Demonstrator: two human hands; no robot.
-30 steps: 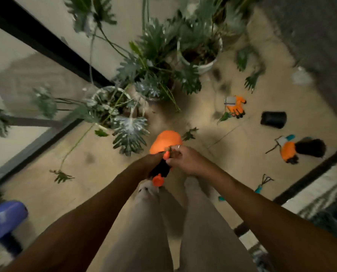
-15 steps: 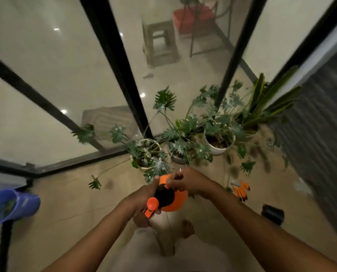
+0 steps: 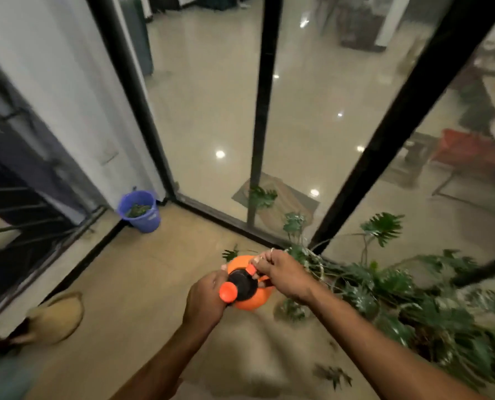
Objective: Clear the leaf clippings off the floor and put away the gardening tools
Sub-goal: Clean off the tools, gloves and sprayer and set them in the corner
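Note:
I hold an orange spray bottle [image 3: 250, 300] with a black pump head in front of me at waist height. My left hand [image 3: 206, 298] grips the pump handle and its round orange knob. My right hand [image 3: 282, 274] pinches the small orange nozzle on the far side of the head. A blue bucket [image 3: 139, 210] with green leaf clippings inside stands in the corner, far left of the bottle. Loose leaf clippings [image 3: 331, 375] lie on the tan floor near my feet, and another leaf clipping [image 3: 230, 253] lies just beyond the bottle.
Potted plants [image 3: 390, 298] crowd the right side along the glass wall [image 3: 269, 140] with its black frames. A tan bag [image 3: 54, 317] lies on the floor at lower left. A dark metal grille [image 3: 18, 203] closes the left side.
My view has swung up and to the left, from the tools and gloves on the floor to the corner with the bucket. Both hands kept hold of the spray bottle.

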